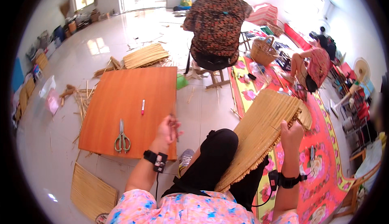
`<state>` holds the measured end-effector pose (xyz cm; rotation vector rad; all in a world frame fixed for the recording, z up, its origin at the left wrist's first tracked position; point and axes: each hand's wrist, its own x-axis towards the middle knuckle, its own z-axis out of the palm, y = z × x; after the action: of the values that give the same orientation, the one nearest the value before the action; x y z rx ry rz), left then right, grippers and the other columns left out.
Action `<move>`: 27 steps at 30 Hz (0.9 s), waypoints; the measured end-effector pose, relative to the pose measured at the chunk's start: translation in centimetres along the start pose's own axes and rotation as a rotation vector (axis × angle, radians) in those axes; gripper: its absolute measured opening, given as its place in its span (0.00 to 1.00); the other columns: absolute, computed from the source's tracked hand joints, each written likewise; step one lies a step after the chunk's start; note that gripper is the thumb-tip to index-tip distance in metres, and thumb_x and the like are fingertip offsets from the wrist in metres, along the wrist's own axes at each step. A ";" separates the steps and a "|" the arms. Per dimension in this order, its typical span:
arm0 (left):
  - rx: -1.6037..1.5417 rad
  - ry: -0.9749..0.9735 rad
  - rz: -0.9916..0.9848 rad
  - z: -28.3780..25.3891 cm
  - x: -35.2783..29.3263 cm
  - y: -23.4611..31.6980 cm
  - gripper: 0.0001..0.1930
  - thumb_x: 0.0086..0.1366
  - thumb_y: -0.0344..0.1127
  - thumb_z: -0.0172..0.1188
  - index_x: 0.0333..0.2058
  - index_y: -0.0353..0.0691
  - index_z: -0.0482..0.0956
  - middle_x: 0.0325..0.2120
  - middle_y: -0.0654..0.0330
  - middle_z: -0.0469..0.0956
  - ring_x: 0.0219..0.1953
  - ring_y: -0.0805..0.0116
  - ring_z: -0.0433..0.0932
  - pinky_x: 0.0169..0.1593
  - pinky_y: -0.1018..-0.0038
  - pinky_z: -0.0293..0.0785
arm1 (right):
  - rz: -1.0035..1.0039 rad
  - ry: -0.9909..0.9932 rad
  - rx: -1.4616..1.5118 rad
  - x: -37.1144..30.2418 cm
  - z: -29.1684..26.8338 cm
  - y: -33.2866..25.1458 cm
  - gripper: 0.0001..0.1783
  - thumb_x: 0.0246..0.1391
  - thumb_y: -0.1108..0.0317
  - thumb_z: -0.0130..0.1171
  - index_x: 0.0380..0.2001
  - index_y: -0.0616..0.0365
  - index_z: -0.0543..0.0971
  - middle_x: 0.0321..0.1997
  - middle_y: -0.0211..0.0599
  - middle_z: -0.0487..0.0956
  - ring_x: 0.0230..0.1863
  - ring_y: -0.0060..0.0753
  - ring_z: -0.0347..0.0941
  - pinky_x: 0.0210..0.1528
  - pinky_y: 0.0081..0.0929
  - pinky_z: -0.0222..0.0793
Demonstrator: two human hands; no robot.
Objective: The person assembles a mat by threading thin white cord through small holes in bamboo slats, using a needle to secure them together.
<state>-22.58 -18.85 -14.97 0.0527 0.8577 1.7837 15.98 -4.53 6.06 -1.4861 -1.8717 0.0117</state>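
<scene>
A stiff panel of bound straw stalks lies slanted across my lap, its stalk ends forming a ragged right edge. At that edge my right hand is closed in a fist, gripping the panel near a dark strand. My left hand is raised over the right side of an orange-brown board. Its fingers are curled around something dark reddish-brown, too blurred to name. Green-handled scissors lie on the board, with a red and white marker pen farther up.
Another straw panel lies at lower left, and a straw stack behind the board. One person sits ahead on a stool; another sits at right. A flowered mat and a wicker basket are on the right.
</scene>
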 end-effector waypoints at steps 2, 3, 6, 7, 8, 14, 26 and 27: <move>0.257 0.039 0.010 5.4 -1.9 -0.9 0.12 0.68 0.49 0.49 0.36 0.50 0.75 0.40 0.66 0.78 0.39 0.71 0.77 0.38 0.67 0.76 | -0.010 -0.009 0.030 -0.1 -0.3 -1.2 0.21 0.48 0.57 0.58 0.25 0.70 0.78 0.20 0.57 0.77 0.26 0.57 0.76 0.32 0.46 0.70; 0.404 -0.027 0.033 7.4 -2.7 -1.6 0.12 0.68 0.48 0.50 0.38 0.49 0.76 0.41 0.67 0.77 0.41 0.72 0.75 0.40 0.67 0.75 | -0.024 -0.009 0.032 -0.1 -0.1 -1.3 0.20 0.48 0.57 0.58 0.25 0.70 0.78 0.21 0.57 0.77 0.26 0.57 0.77 0.32 0.46 0.70; 0.554 -0.305 -0.055 13.2 -5.8 -3.5 0.08 0.69 0.40 0.52 0.38 0.44 0.77 0.43 0.65 0.74 0.44 0.74 0.72 0.45 0.70 0.71 | -0.021 -0.002 0.039 0.0 0.0 -0.5 0.18 0.48 0.59 0.59 0.26 0.68 0.79 0.23 0.57 0.77 0.27 0.55 0.77 0.32 0.45 0.70; 0.604 -0.399 0.102 14.6 -6.5 -4.5 0.08 0.69 0.38 0.52 0.36 0.42 0.77 0.43 0.64 0.73 0.44 0.73 0.71 0.46 0.71 0.70 | -0.032 -0.012 0.031 -0.1 -0.1 -0.4 0.19 0.48 0.58 0.59 0.26 0.69 0.78 0.22 0.57 0.77 0.27 0.55 0.77 0.31 0.45 0.70; 0.645 -0.502 0.251 15.9 -7.0 -5.8 0.08 0.68 0.36 0.52 0.35 0.40 0.77 0.43 0.62 0.73 0.43 0.73 0.71 0.46 0.72 0.69 | -0.036 -0.019 0.012 0.0 -0.4 -0.3 0.19 0.48 0.58 0.59 0.26 0.69 0.78 0.22 0.57 0.77 0.26 0.56 0.76 0.31 0.45 0.70; 0.885 -0.727 0.426 19.1 -8.6 -8.7 0.09 0.64 0.33 0.56 0.27 0.35 0.75 0.43 0.55 0.71 0.47 0.68 0.69 0.51 0.74 0.64 | -0.128 -0.004 0.005 0.7 0.7 1.5 0.25 0.48 0.52 0.59 0.19 0.71 0.75 0.17 0.58 0.74 0.22 0.59 0.74 0.27 0.49 0.68; 0.953 -0.762 0.708 21.8 -9.0 -11.7 0.09 0.61 0.33 0.59 0.30 0.31 0.75 0.42 0.47 0.70 0.42 0.55 0.74 0.46 0.67 0.71 | 0.032 -0.084 0.000 0.3 -0.6 -1.9 0.21 0.46 0.55 0.59 0.28 0.68 0.80 0.21 0.51 0.79 0.27 0.45 0.80 0.33 0.37 0.73; 0.968 -0.754 0.768 22.1 -8.8 -11.8 0.10 0.61 0.34 0.60 0.30 0.31 0.76 0.43 0.46 0.70 0.38 0.55 0.77 0.44 0.66 0.72 | 0.036 -0.087 -0.005 0.3 -0.5 -1.9 0.21 0.47 0.56 0.59 0.29 0.68 0.81 0.21 0.51 0.79 0.27 0.44 0.80 0.32 0.37 0.73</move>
<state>0.01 -13.16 -2.25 1.7505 1.1033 1.5942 14.59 -5.13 7.41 -1.5449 -1.9149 0.0901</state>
